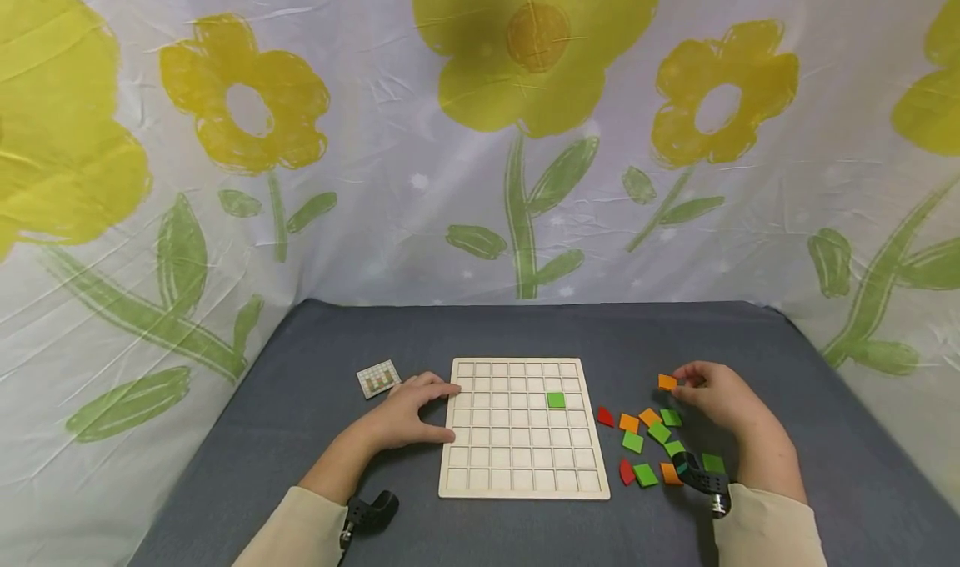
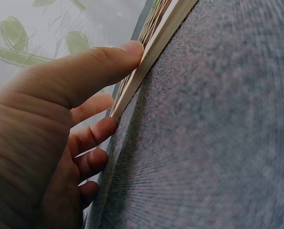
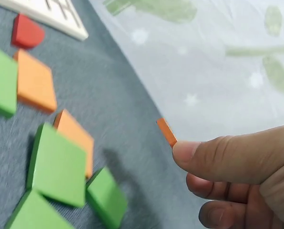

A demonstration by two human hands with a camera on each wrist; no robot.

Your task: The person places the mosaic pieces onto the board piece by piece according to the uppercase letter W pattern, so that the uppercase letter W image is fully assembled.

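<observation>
A pale wooden grid board (image 1: 522,435) lies flat on the dark cloth, with one green square tile (image 1: 556,400) in a cell toward its upper right. The thumb and a finger of my left hand (image 1: 408,413) touch the board's left edge, spread apart along it. Off the board's right side, my right hand (image 1: 716,393) pinches an orange square tile (image 1: 667,382) by its edge between thumb and fingers. In the right wrist view, that orange tile (image 3: 167,132) shows edge-on above the cloth, its lower end covered by the thumb.
Loose green tiles (image 1: 633,442), orange tiles (image 1: 629,423) and red rounded pieces (image 1: 605,416) lie scattered between the board and my right arm. A small card with a grid pattern (image 1: 378,378) lies beyond my left hand. A flower-printed curtain (image 1: 375,217) stands behind the table.
</observation>
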